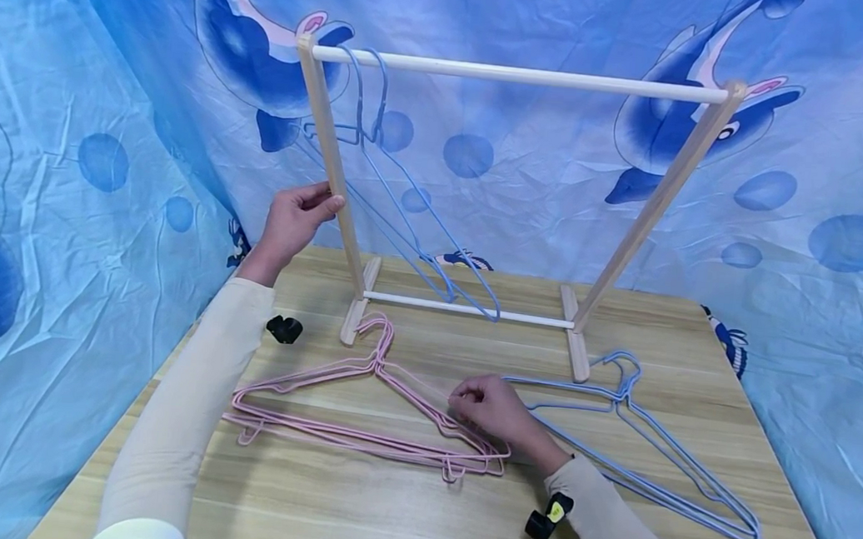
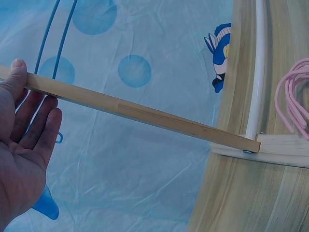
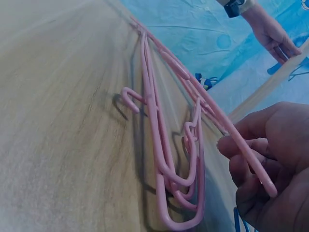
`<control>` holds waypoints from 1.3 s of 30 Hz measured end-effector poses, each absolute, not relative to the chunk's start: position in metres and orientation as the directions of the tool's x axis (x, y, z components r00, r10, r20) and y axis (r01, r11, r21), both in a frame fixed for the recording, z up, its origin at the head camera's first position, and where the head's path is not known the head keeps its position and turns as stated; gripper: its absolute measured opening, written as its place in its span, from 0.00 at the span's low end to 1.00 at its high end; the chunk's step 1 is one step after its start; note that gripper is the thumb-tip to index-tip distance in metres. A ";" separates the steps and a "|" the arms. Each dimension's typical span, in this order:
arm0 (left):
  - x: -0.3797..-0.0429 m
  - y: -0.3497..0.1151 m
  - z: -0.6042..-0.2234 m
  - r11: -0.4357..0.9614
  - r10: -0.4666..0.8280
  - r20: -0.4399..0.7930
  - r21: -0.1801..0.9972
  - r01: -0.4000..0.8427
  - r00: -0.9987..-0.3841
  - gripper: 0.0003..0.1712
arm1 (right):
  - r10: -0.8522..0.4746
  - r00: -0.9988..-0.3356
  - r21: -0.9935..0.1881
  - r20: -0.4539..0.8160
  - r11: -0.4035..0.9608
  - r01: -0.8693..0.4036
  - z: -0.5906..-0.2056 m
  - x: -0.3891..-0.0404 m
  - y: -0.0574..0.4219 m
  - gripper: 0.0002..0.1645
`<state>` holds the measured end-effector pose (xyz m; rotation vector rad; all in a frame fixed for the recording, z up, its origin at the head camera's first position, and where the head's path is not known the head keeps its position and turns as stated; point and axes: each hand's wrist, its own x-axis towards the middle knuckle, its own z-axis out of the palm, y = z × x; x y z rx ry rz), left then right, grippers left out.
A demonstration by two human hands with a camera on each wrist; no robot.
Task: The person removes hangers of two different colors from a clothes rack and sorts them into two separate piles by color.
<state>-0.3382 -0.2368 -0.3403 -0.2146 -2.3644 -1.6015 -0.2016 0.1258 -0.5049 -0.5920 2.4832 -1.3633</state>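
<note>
My left hand point(image 1: 298, 220) holds the left wooden post of a small clothes rack point(image 1: 326, 128), thumb on one side and fingers behind; the left wrist view shows the same post point(image 2: 145, 116) against the fingers. Two blue hangers point(image 1: 406, 205) hang by their hooks from the left end of the white top rail. My right hand point(image 1: 493, 407), fingers curled, grips one shoulder of a pink hanger point(image 3: 231, 130). That shoulder is raised above the other pink hangers point(image 1: 360, 436), which lie stacked on the table in front of the rack.
Several blue hangers point(image 1: 680, 479) lie on the wooden table point(image 1: 354, 519) at the right, close by my right forearm. A small black object point(image 1: 284, 329) is near the rack's left foot, another point(image 1: 549, 518) by my right wrist. Blue dolphin-print cloth point(image 1: 528, 184) surrounds the table.
</note>
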 end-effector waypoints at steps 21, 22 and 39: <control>-0.336 -0.236 -0.340 0.373 -0.023 0.320 0.882 0.289 -0.947 0.30 | -0.458 -0.889 -0.766 -0.014 0.577 -0.284 -0.497 -0.197 0.139 0.08; -0.336 -0.236 -0.340 0.372 -0.021 0.322 0.881 0.292 -0.946 0.30 | -0.456 -0.890 -0.770 -0.008 0.570 -0.285 -0.495 -0.198 0.143 0.10; -0.338 -0.242 -0.346 0.358 -0.012 0.343 0.879 0.316 -0.939 0.30 | -0.327 -0.924 -0.741 0.195 0.568 -0.358 -0.384 -0.219 0.193 0.23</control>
